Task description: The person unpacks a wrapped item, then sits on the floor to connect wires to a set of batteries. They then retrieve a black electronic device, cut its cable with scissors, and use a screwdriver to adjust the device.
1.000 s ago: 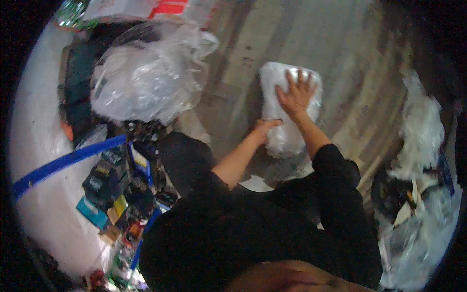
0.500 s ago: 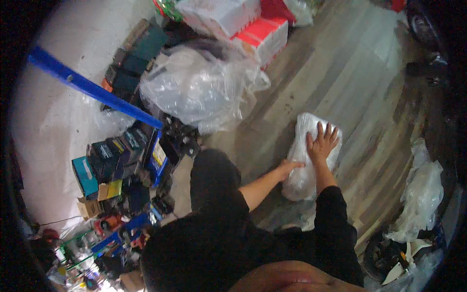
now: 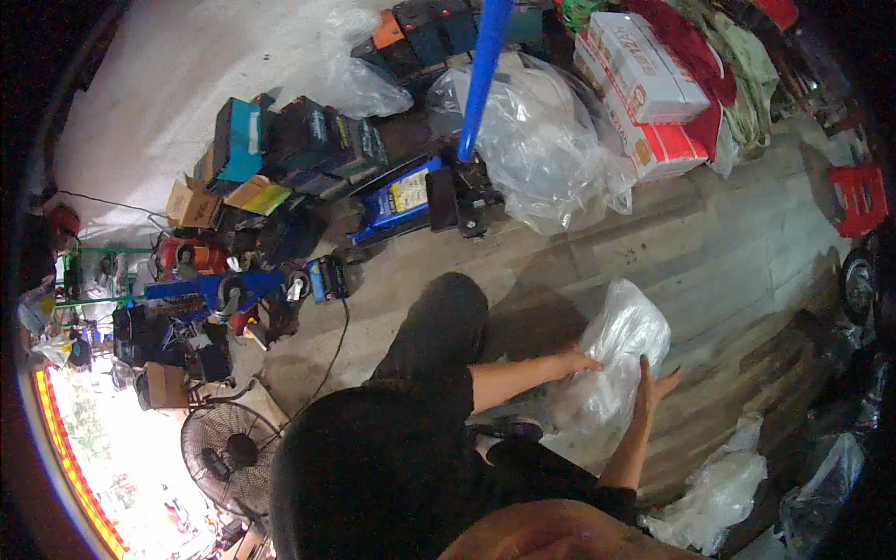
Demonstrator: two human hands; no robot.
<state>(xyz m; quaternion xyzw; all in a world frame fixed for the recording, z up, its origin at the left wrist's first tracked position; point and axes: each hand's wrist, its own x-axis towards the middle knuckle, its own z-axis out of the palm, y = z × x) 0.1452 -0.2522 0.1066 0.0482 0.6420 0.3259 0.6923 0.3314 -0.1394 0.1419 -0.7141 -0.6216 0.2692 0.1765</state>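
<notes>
A white plastic bag (image 3: 623, 329), stuffed and crumpled, lies on the wooden plank floor (image 3: 737, 252) in front of me. My left hand (image 3: 577, 360) grips the bag's left edge, fingers closed into the plastic. My right hand (image 3: 655, 385) lies against the bag's near right side, fingers spread and pointing up, closed on nothing. Both bare forearms reach out from my dark sleeves. My bent knee in dark trousers (image 3: 439, 327) is just left of the bag.
A large clear plastic bag (image 3: 551, 140), a blue floor jack (image 3: 401, 201) and a blue pole (image 3: 485, 65) stand beyond. White and red cartons (image 3: 644, 84) are stacked far right, a red crate (image 3: 854, 201) beyond them. More crumpled plastic (image 3: 719, 495) lies near right. A fan (image 3: 224, 448) stands near left.
My view has swung, so the bag now sits lower right. My right hand has slid from the top of the bag to its near right side. My left hand stays on the left edge.
</notes>
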